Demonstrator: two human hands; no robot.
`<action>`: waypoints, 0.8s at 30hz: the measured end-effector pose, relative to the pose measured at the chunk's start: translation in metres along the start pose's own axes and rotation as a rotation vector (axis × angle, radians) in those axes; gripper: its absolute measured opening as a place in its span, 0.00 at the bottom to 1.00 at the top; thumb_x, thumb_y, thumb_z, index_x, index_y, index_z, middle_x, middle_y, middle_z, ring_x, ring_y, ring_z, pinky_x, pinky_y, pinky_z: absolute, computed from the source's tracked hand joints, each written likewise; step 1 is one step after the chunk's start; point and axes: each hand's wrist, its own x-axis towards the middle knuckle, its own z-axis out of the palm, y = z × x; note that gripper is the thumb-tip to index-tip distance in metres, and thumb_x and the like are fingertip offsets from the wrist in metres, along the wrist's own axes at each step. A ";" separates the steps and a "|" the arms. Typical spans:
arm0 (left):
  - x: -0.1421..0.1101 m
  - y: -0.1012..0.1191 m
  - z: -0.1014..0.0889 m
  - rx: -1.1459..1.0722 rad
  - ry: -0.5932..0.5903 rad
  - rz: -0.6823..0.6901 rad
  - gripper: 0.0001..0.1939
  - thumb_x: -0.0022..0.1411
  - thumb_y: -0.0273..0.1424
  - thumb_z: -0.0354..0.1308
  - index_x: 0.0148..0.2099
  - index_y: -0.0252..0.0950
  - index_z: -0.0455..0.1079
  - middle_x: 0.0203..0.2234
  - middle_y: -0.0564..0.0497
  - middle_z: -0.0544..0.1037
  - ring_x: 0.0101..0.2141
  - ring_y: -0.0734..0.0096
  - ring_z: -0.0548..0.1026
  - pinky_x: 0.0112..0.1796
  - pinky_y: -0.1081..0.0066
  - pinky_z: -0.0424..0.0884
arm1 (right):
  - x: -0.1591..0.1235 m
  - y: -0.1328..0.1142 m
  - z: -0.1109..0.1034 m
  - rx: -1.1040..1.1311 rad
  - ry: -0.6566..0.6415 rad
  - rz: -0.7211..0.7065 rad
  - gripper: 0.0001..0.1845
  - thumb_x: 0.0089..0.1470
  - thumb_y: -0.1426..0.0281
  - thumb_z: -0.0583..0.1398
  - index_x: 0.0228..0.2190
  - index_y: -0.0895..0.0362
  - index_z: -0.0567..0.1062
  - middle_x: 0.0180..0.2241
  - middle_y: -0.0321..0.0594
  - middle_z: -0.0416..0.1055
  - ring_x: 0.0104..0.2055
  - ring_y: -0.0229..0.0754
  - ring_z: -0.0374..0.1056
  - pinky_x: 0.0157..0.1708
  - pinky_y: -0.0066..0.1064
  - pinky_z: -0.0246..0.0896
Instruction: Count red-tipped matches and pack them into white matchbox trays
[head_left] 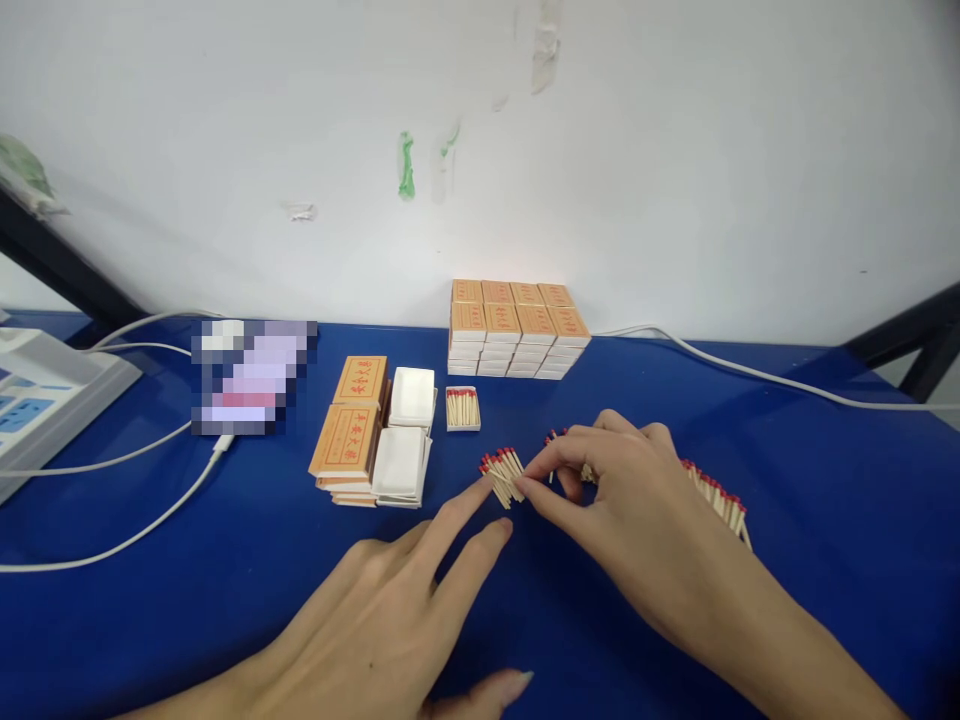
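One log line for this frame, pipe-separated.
left hand: fingers at small match pile | right hand: fingers at same pile | filled matchbox tray: beyond pile | stacked matchboxes: by wall

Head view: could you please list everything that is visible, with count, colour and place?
Boxes: eight on top, layers below; orange and white, by wall
Covers: two stacks, orange, centre-left
Trays: two stacks, white, beside covers
Full tray: one, white, holding red-headed matches
Loose matches: count unclear, red-headed, between and right of hands
Cables: several, white, both sides
Device: one, white and blue, far left
Blurred item: count unclear, mostly purple, left
Bars: two, black, far sides
Table: one, blue, underneath
Wall: one, white, behind
Left hand: one, bare, at matches
Right hand: one, bare, at matches
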 end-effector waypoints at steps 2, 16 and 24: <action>0.002 0.000 -0.001 -0.011 -0.016 0.001 0.38 0.73 0.44 0.62 0.76 0.33 0.60 0.75 0.29 0.65 0.58 0.45 0.84 0.44 0.56 0.88 | 0.000 0.001 0.000 -0.001 0.003 0.014 0.15 0.67 0.63 0.65 0.28 0.48 0.84 0.26 0.36 0.75 0.37 0.48 0.68 0.43 0.46 0.53; 0.003 -0.002 0.005 -0.116 -0.071 -0.034 0.47 0.72 0.44 0.62 0.82 0.37 0.45 0.80 0.31 0.51 0.68 0.44 0.75 0.52 0.51 0.85 | -0.002 0.002 0.002 -0.021 -0.059 -0.014 0.11 0.65 0.67 0.67 0.29 0.46 0.85 0.26 0.34 0.75 0.38 0.48 0.69 0.42 0.45 0.51; 0.001 -0.003 0.003 -0.070 -0.073 -0.012 0.40 0.74 0.43 0.60 0.80 0.36 0.51 0.80 0.31 0.51 0.60 0.45 0.82 0.46 0.47 0.87 | 0.000 0.016 -0.005 -0.066 0.081 0.041 0.11 0.66 0.61 0.66 0.31 0.45 0.85 0.26 0.34 0.75 0.37 0.50 0.69 0.44 0.47 0.50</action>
